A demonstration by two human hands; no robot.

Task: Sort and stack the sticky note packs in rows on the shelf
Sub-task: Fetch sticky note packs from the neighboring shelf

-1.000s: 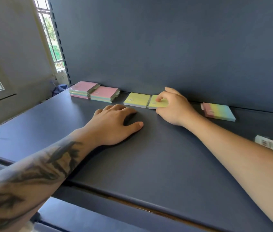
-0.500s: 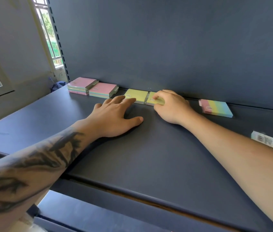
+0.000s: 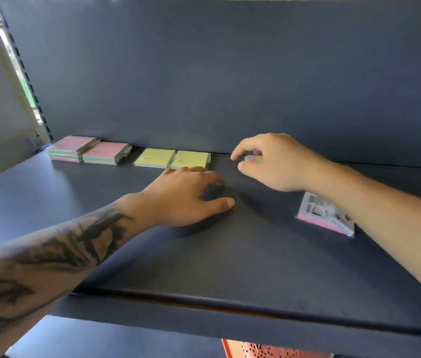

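The shelf [image 3: 230,267] holds a row begun along its back edge: two pink stacks [image 3: 89,150] at 10 o'clock, each several packs high, then two yellow packs [image 3: 173,158] side by side at 11, one layer only as far as I can judge. The left hand [image 3: 186,197] rests flat, fingers spread, just before the yellow pair. The right hand [image 3: 276,164] pinches a rainbow pack [image 3: 253,158] at 12, near the row's end, not yet placed. A pink pack [image 3: 323,214], label up, waits at 3, part-hidden by the forearm. The held pack is blurred and mostly covered.
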